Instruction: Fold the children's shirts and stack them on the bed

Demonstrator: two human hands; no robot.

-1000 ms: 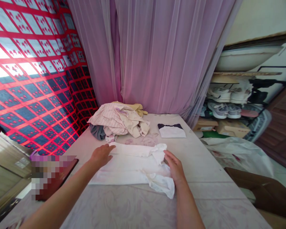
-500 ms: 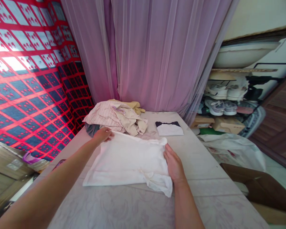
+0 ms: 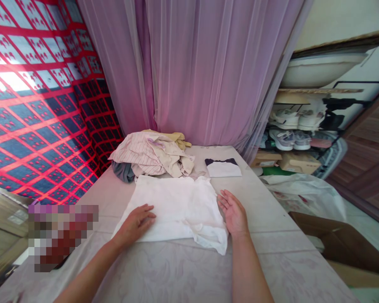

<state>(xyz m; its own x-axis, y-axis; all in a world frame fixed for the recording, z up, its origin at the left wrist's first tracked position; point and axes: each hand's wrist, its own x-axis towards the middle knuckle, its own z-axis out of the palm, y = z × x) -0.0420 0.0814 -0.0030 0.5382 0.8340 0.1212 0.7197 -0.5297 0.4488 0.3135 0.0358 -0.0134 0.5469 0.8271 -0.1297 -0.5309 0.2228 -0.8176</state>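
Note:
A white garment (image 3: 173, 198), perhaps a shirt, lies spread on the cloth-covered surface (image 3: 183, 273), its ruffled edges to the right. My left hand (image 3: 137, 223) rests on the garment's left part, fingers stretched out and holding nothing. Beside the garment's right edge is my right hand (image 3: 233, 212), palm turned inward, fingers extended and apart from one another; whether it touches the fabric I cannot tell. Just beyond the garment sits a heap of crumpled clothes (image 3: 142, 153) in pink stripes, beige and dark grey. A folded white garment with a dark top edge (image 3: 222, 168) lies farther right.
Purple curtains (image 3: 202, 75) hang behind the surface, and a red-and-dark patterned cloth (image 3: 44, 105) hangs on the left. To the right stand a shoe rack (image 3: 322, 91) with sneakers (image 3: 284, 139) and an open cardboard box (image 3: 331, 235). A pixelated patch covers something at left.
My left hand has let go of the garment's far left edge and come nearer, onto its left part. The far edge now lies down flat. My right hand has opened slightly at the right edge.

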